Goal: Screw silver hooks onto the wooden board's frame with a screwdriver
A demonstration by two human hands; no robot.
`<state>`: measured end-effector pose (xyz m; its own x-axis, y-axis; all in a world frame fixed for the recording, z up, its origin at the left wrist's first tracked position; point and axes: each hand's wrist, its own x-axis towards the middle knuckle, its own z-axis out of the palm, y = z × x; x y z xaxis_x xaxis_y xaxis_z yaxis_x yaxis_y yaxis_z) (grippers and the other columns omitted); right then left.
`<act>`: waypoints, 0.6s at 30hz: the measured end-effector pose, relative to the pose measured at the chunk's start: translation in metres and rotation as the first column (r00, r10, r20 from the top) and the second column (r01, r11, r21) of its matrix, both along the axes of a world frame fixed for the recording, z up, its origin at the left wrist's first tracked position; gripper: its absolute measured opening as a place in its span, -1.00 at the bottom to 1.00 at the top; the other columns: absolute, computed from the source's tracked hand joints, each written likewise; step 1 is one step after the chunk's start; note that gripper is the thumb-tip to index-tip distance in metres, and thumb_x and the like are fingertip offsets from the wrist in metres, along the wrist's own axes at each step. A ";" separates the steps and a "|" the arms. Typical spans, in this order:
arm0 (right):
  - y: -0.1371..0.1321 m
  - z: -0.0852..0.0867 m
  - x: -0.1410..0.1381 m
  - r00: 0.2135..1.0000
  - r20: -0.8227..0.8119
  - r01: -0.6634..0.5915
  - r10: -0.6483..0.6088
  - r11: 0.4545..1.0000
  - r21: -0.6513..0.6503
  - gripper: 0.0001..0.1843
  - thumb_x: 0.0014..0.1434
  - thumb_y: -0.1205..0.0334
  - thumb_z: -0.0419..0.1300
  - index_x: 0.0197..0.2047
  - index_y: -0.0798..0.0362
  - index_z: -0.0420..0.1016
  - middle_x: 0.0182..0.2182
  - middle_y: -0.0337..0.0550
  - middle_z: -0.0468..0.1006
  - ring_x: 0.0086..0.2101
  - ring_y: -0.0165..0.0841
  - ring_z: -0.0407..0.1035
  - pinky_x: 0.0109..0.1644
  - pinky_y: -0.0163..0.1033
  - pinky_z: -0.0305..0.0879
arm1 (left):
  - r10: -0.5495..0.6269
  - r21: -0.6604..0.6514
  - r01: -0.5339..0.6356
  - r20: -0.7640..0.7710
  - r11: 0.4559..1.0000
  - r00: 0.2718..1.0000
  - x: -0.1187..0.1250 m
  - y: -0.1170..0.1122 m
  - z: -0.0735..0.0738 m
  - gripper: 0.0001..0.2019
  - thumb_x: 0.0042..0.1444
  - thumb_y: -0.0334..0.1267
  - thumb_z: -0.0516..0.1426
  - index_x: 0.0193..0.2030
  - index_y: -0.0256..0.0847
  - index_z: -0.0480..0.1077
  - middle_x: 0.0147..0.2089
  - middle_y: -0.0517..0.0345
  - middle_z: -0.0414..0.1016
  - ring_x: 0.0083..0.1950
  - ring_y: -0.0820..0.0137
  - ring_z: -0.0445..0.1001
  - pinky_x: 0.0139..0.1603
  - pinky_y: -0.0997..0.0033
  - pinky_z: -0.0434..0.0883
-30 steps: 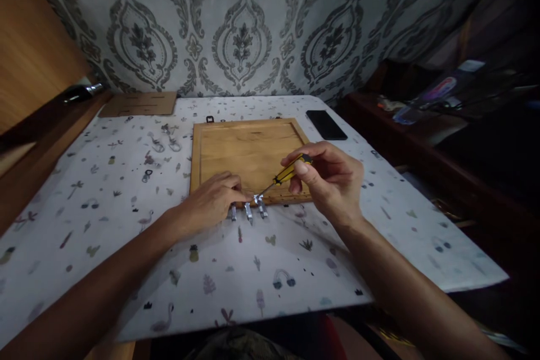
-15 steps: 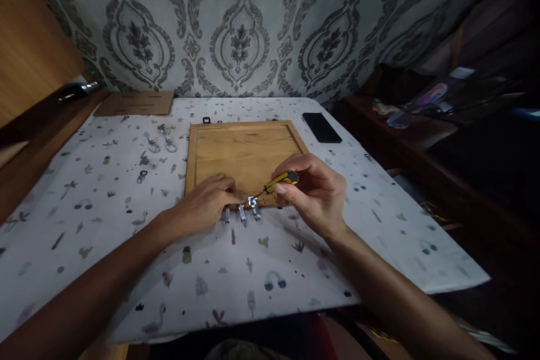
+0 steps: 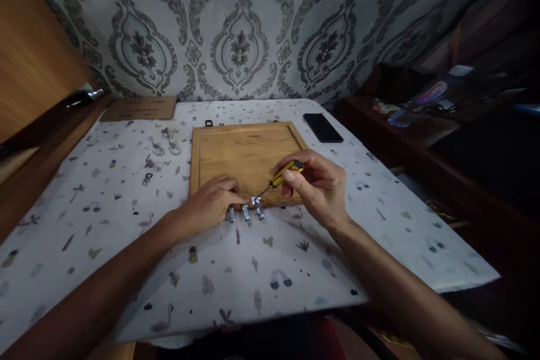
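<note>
A square wooden panel (image 3: pixel 244 152) lies flat on the patterned table cover. A small silver metal bracket with three prongs (image 3: pixel 247 212) sits at the panel's near edge. My left hand (image 3: pixel 208 205) rests on the panel's near edge with fingers curled, pressing down on the bracket's left end. My right hand (image 3: pixel 318 185) pinches a yellow and black screwdriver (image 3: pixel 280 177), whose tip touches the bracket's right part.
A black phone (image 3: pixel 323 127) lies right of the panel. Small metal hooks and rings (image 3: pixel 162 143) are scattered to the left. A cardboard piece (image 3: pixel 139 108) lies at the back left. A dark shelf with cluttered items (image 3: pixel 422 101) stands to the right.
My right hand shifted slightly while turning the screwdriver on the bracket. The left hand stayed put on the bracket. The view moved a little.
</note>
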<state>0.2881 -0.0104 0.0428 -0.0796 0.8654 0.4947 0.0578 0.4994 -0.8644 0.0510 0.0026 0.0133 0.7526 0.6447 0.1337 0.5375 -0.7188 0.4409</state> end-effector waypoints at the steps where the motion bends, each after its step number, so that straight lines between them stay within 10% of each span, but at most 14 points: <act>1: 0.001 -0.001 0.001 1.000 -0.005 -0.021 0.021 1.000 -0.002 -0.59 0.18 -0.15 0.45 -0.20 0.04 0.62 -0.36 -0.21 0.64 -0.62 -0.53 0.42 -0.56 -0.39 0.42 | -0.005 0.004 0.005 0.004 1.000 1.000 0.000 0.001 -0.001 -0.56 0.36 -0.55 0.08 0.11 0.02 0.65 -0.20 0.10 0.43 -0.10 0.28 0.43 -0.06 0.32 0.36; 5: 0.001 -0.001 0.003 0.988 0.019 -0.154 0.154 0.988 0.007 -0.59 0.29 -0.09 0.39 0.06 -0.01 0.62 -0.36 -0.23 0.65 -0.56 -0.49 0.51 -0.44 -0.35 0.54 | -0.002 -0.010 0.002 -0.009 1.000 1.000 0.001 0.001 -0.001 -0.51 0.32 -0.62 0.06 0.08 0.00 0.66 -0.21 0.10 0.42 -0.10 0.27 0.42 -0.09 0.33 0.34; 18: 0.009 0.004 -0.013 0.999 -0.031 -0.043 0.042 0.998 -0.039 -0.51 0.12 -0.17 0.49 -0.22 -0.02 0.39 -0.50 -0.41 0.45 -0.69 -0.55 0.35 -0.64 -0.41 0.26 | -0.017 -0.004 0.017 0.002 1.000 1.000 0.002 -0.002 0.004 -0.75 0.37 -0.40 0.15 -0.14 -0.09 0.68 -0.21 0.08 0.41 -0.13 0.27 0.42 -0.09 0.30 0.34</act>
<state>0.2754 -0.0015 0.0468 -0.1026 0.8805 0.4628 0.0106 0.4662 -0.8846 0.0527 0.0003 0.0178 0.7632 0.6325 0.1323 0.5246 -0.7261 0.4445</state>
